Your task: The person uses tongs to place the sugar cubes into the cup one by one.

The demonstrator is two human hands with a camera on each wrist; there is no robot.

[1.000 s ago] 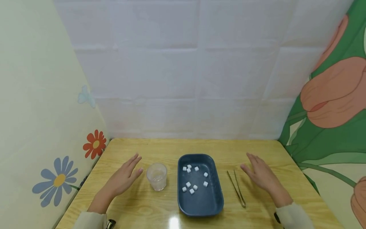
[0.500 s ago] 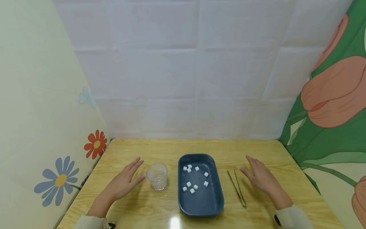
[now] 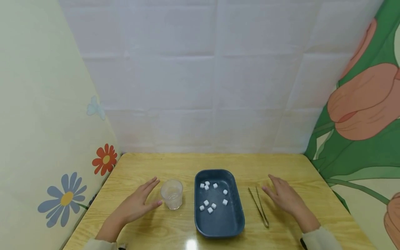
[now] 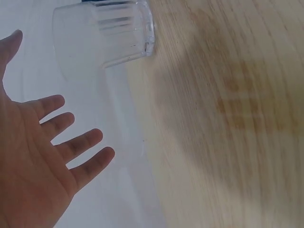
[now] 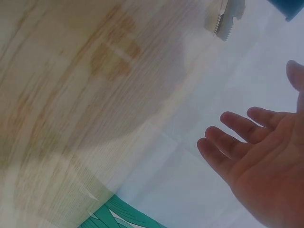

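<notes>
My left hand [image 3: 134, 205] hovers just left of a clear glass tumbler [image 3: 172, 195], fingers spread and thumb toward it. In the left wrist view a gap shows between those fingers and the tumbler [image 4: 107, 35]. Several small white cubes [image 3: 210, 210] lie loose in a dark blue tray [image 3: 218, 227] in the middle. To its right lie slim metal tongs [image 3: 260, 209], their arms spread apart toward the back. My right hand [image 3: 285, 198] is beside them on the right, holding nothing. Serrated tong tips [image 5: 229, 21] show in the right wrist view, apart from the extended fingers.
Everything stands on a yellowish wooden table [image 3: 150, 159]. A white sheet [image 3: 187, 86] hangs behind its back edge. Flower-printed panels flank it, the left panel [image 3: 47, 104] pale and the right panel [image 3: 368, 149] green and pink.
My left hand has shifted slightly right, closer to the tumbler, with its thumb spreading away from the fingers. The right hand has lowered a little. Tumbler, tray, cubes and tongs stay in place.
</notes>
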